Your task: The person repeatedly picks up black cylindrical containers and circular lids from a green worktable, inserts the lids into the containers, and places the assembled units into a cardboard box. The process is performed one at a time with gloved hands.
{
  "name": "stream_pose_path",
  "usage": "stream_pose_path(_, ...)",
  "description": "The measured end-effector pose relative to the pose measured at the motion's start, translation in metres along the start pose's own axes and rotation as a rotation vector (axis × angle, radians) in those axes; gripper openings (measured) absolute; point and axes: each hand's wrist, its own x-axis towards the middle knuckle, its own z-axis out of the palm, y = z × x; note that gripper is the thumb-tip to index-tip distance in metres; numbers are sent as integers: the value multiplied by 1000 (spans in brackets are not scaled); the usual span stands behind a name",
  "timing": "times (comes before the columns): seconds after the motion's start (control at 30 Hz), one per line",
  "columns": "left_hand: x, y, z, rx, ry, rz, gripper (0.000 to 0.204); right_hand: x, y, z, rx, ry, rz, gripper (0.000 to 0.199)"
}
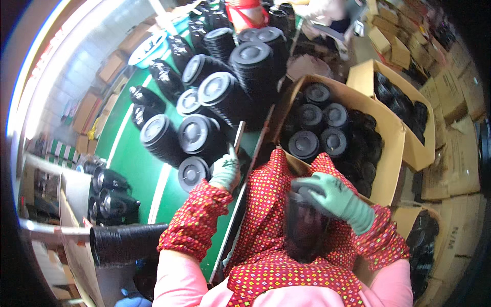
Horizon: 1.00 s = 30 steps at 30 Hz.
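My right hand (335,197), in a pale green glove, grips the top of a stack of round black lids (307,225) standing on my lap; the stack's side is dark and shiny. My left hand (225,171), gloved the same, is at the table's right edge with its fingers curled and the forefinger up against a thin pale bar (240,136). What else it may hold is hidden. Just left of it stand stacks of black lids (195,134), and one more lid stack (194,174) is next to the wrist.
A cardboard box (391,158) of black stacks is ahead right, a second box (353,77) beyond. The green table (128,158) carries several lid stacks, black bagged bundles (166,79), a blue basin (148,51) and a red bucket (246,13). Cartons (452,148) line the right.
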Motion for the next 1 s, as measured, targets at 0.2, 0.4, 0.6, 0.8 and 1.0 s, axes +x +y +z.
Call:
stream_pose_path(0.2, -34, 34, -64, -506, 112, 35, 73, 11, -10, -29, 264, 12, 228, 55)
stream_pose_path(0.4, -40, 63, -129, -809, 110, 444, 74, 55, -3, -61, -397, 153, -315, 62)
stream_pose_path(0.6, -40, 108, -201, -1149, -339, 357, 67, 117, 75, -36, -23, 90, -387, 31)
stream_pose_path(0.8, -11, 126, -186, -919, -66, 1027, 60, 68, 125, 18, 602, -3, -200, 24)
stream_pose_path(1.0, -48, 199, -157, -724, 61, 864, 63, 59, 131, 45, 846, 8, -223, 23)
